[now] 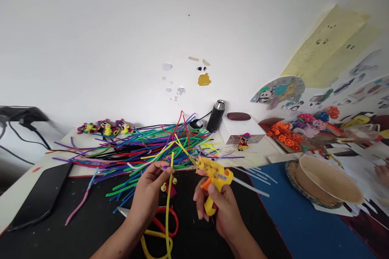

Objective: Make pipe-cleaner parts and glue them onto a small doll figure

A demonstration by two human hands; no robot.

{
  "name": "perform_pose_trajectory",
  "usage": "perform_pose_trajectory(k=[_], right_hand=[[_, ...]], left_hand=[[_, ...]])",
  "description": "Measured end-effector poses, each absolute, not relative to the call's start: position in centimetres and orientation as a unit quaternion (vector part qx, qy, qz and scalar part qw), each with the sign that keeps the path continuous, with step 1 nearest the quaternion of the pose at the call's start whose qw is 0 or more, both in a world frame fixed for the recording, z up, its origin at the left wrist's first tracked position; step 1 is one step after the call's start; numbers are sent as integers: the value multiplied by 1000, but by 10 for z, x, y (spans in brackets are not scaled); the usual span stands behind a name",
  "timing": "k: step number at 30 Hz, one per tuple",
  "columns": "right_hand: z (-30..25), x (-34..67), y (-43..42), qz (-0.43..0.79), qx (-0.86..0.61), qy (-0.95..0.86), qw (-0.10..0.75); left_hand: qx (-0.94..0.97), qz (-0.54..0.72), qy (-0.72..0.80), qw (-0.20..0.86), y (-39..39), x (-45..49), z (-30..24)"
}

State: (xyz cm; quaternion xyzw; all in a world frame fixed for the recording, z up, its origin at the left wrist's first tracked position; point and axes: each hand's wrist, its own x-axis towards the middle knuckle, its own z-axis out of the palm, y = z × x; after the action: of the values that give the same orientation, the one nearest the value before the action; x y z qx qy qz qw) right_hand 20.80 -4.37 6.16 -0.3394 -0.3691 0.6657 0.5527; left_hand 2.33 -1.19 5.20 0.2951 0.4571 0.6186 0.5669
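My left hand (153, 180) is closed in a pinch, thumb against fingers, on a long yellow pipe cleaner (168, 210) that hangs toward the bottom edge. A bit of purple fuzz shows at the same fingertips; its shape is partly hidden. My right hand (217, 206) grips a yellow hot glue gun (214, 172) by its handle, nozzle pointing left toward the pinched piece. A whitish glue stick (252, 187) sticks out of its back. Below my left hand lie red-handled scissors (173, 220) and a yellow-handled pair (147, 247). Small yellow pieces (164, 187) sit by my left fingertips.
A pile of coloured pipe cleaners (136, 145) spreads behind my hands. A phone (41, 196) lies at left. Small pipe-cleaner figures (106, 127), a black flask (216, 115) and a white box (241, 127) stand near the wall. A bowl (330, 178) stands at right; another person's hand (382, 172) shows beyond.
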Motion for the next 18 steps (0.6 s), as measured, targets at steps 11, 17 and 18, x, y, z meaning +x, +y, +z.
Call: perform_pose_trajectory(k=[11,17,18], right_hand=[[52,198,-41,684,-392,-369,492],[49,199,-44,661,-427,-418,454],[48,198,-44,652,-441,-421,450]], left_hand=[[347,602,471,544,-15,25,45],[377,593,497,509,-18,24,55],[382,591,501,504,-18,24,56]])
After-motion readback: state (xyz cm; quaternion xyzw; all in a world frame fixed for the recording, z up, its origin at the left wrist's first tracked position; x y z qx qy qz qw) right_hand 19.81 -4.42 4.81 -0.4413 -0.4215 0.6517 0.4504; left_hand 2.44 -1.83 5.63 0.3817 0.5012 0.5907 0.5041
